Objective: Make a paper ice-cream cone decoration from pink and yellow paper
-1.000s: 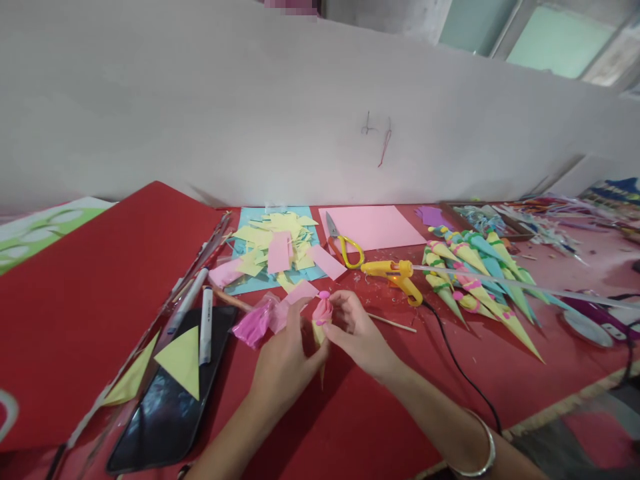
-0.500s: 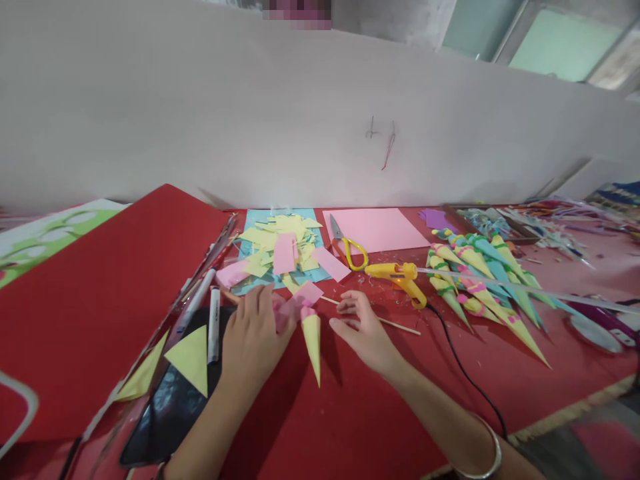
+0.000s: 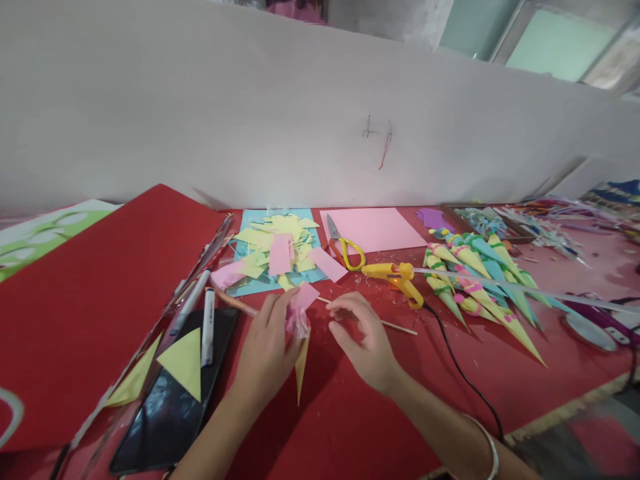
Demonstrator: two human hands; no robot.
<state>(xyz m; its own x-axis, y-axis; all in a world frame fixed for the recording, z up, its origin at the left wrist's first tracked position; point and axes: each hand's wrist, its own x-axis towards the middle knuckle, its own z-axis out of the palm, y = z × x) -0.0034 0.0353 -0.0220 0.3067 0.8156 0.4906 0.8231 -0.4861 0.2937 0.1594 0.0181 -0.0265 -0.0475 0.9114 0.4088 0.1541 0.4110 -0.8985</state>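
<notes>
My left hand (image 3: 267, 343) is closed around a yellow paper cone (image 3: 301, 370) whose tip points down toward me. Crumpled clear wrap (image 3: 299, 321) and a pink paper piece (image 3: 306, 294) show at its fingertips. To the right, my right hand (image 3: 364, 340) is apart from the cone, fingers curled but thumb and fingers separated, with nothing visible between them. A thin wooden stick (image 3: 399, 328) lies behind my right hand. Beyond it rest a yellow glue gun (image 3: 395, 273) and yellow-handled scissors (image 3: 353, 253).
Finished cones (image 3: 480, 280) are piled at the right. Cut paper pieces (image 3: 273, 240) cover a blue sheet at the back, beside a pink sheet (image 3: 385, 228). A phone (image 3: 163, 417), markers (image 3: 208, 327) and a red board (image 3: 110, 293) lie left. The glue gun's cord (image 3: 460, 367) runs forward.
My left hand has moved right and closed over the cone, which is now partly hidden and tilted. My right hand has barely moved. The whole view has shifted slightly.
</notes>
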